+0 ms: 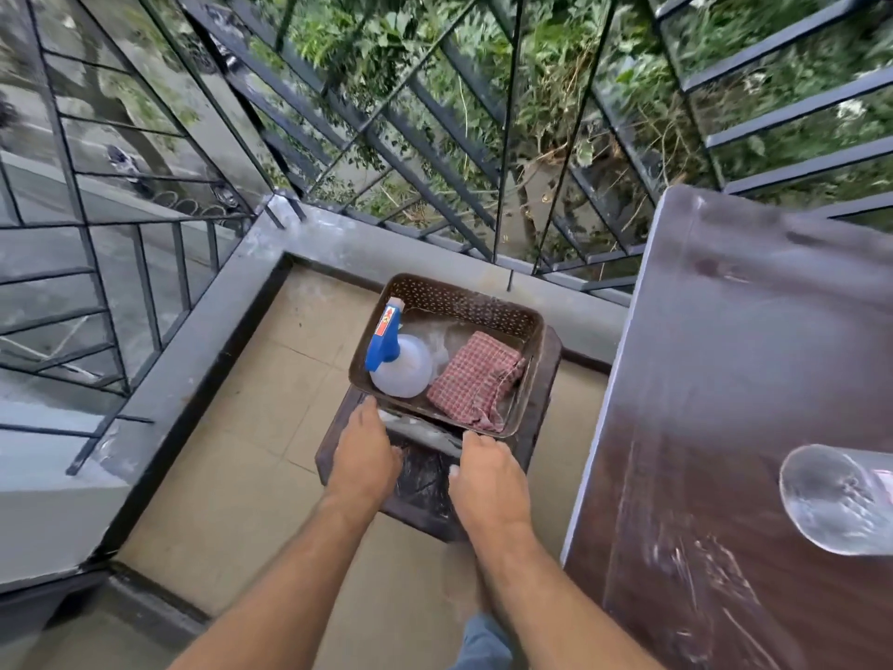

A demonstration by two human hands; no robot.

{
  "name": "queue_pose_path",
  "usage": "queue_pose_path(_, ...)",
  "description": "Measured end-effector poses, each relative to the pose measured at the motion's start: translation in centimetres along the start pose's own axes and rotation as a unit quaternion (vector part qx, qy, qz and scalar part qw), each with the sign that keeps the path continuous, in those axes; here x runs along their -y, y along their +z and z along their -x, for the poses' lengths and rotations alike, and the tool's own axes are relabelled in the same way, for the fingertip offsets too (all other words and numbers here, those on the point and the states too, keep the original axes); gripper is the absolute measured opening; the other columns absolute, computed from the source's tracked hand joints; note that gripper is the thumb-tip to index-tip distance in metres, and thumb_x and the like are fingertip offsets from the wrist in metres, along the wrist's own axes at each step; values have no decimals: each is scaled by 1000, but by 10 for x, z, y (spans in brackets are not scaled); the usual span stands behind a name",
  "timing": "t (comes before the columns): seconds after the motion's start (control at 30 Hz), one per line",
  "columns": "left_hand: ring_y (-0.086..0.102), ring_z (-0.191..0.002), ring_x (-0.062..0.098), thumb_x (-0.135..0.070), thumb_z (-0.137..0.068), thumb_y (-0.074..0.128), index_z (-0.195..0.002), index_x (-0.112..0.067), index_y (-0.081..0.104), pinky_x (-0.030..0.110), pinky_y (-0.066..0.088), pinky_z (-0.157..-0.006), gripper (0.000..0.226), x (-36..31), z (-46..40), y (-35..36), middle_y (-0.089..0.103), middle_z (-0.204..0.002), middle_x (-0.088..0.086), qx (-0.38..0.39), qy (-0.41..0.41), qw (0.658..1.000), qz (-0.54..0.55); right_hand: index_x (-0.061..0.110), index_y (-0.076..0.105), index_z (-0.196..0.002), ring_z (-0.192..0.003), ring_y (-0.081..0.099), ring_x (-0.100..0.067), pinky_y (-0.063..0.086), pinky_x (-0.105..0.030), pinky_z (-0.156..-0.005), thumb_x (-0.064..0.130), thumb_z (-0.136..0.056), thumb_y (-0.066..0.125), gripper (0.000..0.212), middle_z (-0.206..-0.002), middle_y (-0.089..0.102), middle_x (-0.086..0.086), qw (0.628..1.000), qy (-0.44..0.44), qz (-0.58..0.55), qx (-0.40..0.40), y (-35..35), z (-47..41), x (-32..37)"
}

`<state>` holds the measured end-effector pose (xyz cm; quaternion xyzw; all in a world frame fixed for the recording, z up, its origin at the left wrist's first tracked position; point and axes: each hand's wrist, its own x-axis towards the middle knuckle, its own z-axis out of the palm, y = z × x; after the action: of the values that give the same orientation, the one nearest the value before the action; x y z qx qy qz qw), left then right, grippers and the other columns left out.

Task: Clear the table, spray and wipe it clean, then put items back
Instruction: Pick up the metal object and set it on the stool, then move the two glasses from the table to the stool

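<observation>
A brown perforated basket [502, 321] stands on a dark stool [546, 379] on the balcony floor. Inside it lie a clear spray bottle with a blue head [398, 362] and a red checked cloth [476, 379]. My left hand [365, 452] reaches to the basket's near left corner, fingers straight and touching the rim. My right hand [488, 471] is at the near right rim with its fingertips against the edge, and holds nothing that I can see. The dark brown table [749, 379] fills the right side, with a clear glass [836, 500] on it at the right edge.
A low grey parapet [203, 360] and black metal railings [425, 152] close the balcony to the left and ahead, with greenery beyond. Beige floor tiles [251, 452] show between the parapet and the stool. The stool stands close to the table's left edge.
</observation>
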<state>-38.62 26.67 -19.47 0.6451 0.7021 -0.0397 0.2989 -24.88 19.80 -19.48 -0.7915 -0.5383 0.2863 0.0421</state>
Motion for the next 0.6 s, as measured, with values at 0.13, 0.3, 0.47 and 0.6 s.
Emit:
queue_pose_path(0.13,53,-129,32,-7,-82,64,-147,-11,41,46,45,-105,69,-13,28,-24,54,-142,11,-28,0,999,45,14,61,-106,-105,63,-30,52,-39,-84,16,-91,50,19,-111,68,-7,1000,-20,4,2,-33,17,-5)
queue_pose_path(0.3,53,-131,30,-11,-85,68,-149,-12,40,48,45,-106,70,-48,79,-53,53,-146,9,-88,50,992,77,19,65,-105,-101,62,-27,52,-39,-81,27,-89,54,21,-104,68,-2,991,-103,-20,-82,-98,54,-24)
queue_pose_path(0.47,52,-127,37,-8,-83,75,-140,1,49,42,40,-105,63,-104,133,-53,58,-137,19,-115,151,980,60,19,70,-104,-99,60,-28,53,-39,-80,32,-86,58,25,-98,71,-3,977,-130,15,-170,-167,90,-76)
queue_pose_path(0.6,53,-127,38,-5,-80,78,-136,3,54,40,36,-110,61,-155,163,-37,60,-133,20,-117,228,965,54,18,68,-102,-99,57,-31,52,-42,-80,32,-87,59,23,-97,69,-4,974,-105,28,-198,-209,107,-123)
